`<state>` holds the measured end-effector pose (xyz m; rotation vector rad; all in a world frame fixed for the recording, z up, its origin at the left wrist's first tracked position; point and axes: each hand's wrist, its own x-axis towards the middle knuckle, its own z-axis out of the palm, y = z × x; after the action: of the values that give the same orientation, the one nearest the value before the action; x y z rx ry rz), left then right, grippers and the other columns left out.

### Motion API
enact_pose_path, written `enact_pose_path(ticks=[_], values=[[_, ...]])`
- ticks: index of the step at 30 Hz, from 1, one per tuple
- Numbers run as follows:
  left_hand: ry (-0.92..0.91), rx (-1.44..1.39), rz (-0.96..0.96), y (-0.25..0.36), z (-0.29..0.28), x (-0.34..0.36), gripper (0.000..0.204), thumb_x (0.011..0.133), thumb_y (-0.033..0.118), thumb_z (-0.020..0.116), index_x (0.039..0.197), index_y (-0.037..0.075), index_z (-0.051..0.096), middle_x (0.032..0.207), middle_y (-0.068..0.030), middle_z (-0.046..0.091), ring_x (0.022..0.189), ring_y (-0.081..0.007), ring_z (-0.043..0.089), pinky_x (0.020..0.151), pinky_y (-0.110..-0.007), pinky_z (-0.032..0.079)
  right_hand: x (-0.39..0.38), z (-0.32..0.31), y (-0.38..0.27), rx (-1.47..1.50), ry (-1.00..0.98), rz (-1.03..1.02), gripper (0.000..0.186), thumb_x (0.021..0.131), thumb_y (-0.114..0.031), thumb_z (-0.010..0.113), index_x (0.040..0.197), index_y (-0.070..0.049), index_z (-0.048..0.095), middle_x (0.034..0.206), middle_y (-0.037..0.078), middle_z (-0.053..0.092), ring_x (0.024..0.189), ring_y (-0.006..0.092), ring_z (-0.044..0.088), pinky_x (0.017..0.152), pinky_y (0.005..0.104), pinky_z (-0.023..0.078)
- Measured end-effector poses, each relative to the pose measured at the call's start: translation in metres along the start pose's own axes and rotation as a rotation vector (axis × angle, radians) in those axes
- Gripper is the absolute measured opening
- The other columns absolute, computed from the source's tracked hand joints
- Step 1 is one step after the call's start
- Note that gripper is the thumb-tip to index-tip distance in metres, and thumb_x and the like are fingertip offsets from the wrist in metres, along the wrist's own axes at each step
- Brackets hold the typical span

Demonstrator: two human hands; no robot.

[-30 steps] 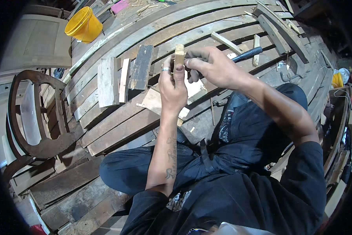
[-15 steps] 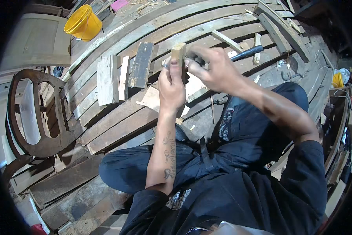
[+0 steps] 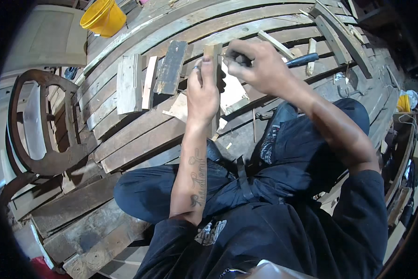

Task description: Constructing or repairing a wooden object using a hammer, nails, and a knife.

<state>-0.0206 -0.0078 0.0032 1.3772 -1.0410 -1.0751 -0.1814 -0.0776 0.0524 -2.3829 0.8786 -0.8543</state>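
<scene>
My left hand [image 3: 202, 97] is wrapped round a squared wooden block [image 3: 212, 50], which stands lengthwise in the grip with its pale end showing past the thumb. Close to the block's right side is my right hand [image 3: 262, 67], its fingers curled into a pinch. Whatever lies between those fingertips is too small or hidden to name. Beneath the hands, pale flat pieces of wood [image 3: 233, 95] lie on the planks. A tool with a dark blue handle [image 3: 303, 59] rests just beyond my right wrist, its other end hidden behind the hand.
Left of my hands sit a dark painted board [image 3: 170, 67], a narrow strip [image 3: 149, 83] and a grey-white block [image 3: 129, 83]. A yellow bucket [image 3: 103, 18] stands far left, a curved wooden chair frame [image 3: 62, 160] nearer. Long timbers [image 3: 341, 39] lie far right on the slatted planks.
My right hand has drawn slightly away to the right from the block. The left hand still grips the block. The whole view has shifted a little.
</scene>
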Motion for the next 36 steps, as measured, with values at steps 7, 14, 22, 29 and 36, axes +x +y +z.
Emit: enact_pose_path(ticks=[7,14,22,29,36], values=[[0.385,-0.14,-0.097,-0.026,-0.07,0.013,0.061,0.107,0.056,0.034,0.12,0.001,0.057,0.095,-0.0114,0.063,0.077,-0.0188,0.062,0.066,-0.034,0.053,-0.011,-0.017,-0.034,0.802,-0.439,0.674,0.027,0.101,-0.024,0.056,0.097,0.001,0.065,0.075,0.007,0.065,0.067,0.011,0.062,0.064,0.0295,0.049],[0.456,-0.598,-0.029,0.002,-0.091,0.017,0.071,0.105,0.063,0.022,0.132,0.003,0.049,0.104,-0.0152,0.061,0.09,-0.0289,0.062,0.086,-0.047,0.056,-0.004,-0.033,-0.007,0.445,-0.207,0.572,0.029,0.101,-0.029,0.059,0.105,0.0,0.066,0.086,0.006,0.069,0.074,0.0113,0.063,0.066,0.0274,0.052],[0.571,-0.668,0.016,-0.008,-0.089,0.02,0.072,0.104,0.064,0.022,0.139,0.003,0.041,0.108,-0.0184,0.059,0.092,-0.0319,0.065,0.091,-0.052,0.056,-0.016,-0.006,-0.018,0.606,-0.379,0.54,0.02,0.1,-0.012,0.058,0.114,0.001,0.06,0.09,0.011,0.07,0.08,0.015,0.069,0.068,0.0292,0.055],[0.603,-0.648,0.012,0.008,-0.079,0.013,0.073,0.103,0.061,0.04,0.148,0.004,0.03,0.122,-0.0202,0.05,0.106,-0.0328,0.057,0.096,-0.051,0.053,-0.012,-0.007,-0.003,0.708,-0.303,0.623,0.024,0.1,-0.013,0.061,0.115,0.005,0.063,0.094,0.013,0.072,0.084,0.0171,0.07,0.074,0.0311,0.057],[0.62,-0.548,0.123,-0.002,-0.079,0.014,0.082,0.097,0.053,0.061,0.15,-0.002,0.031,0.148,-0.0221,0.041,0.133,-0.0341,0.047,0.111,-0.051,0.04,-0.014,-0.007,0.019,0.796,-0.189,0.68,0.026,0.096,-0.015,0.067,0.114,0.004,0.065,0.095,0.013,0.072,0.081,0.017,0.071,0.072,0.03,0.058]])
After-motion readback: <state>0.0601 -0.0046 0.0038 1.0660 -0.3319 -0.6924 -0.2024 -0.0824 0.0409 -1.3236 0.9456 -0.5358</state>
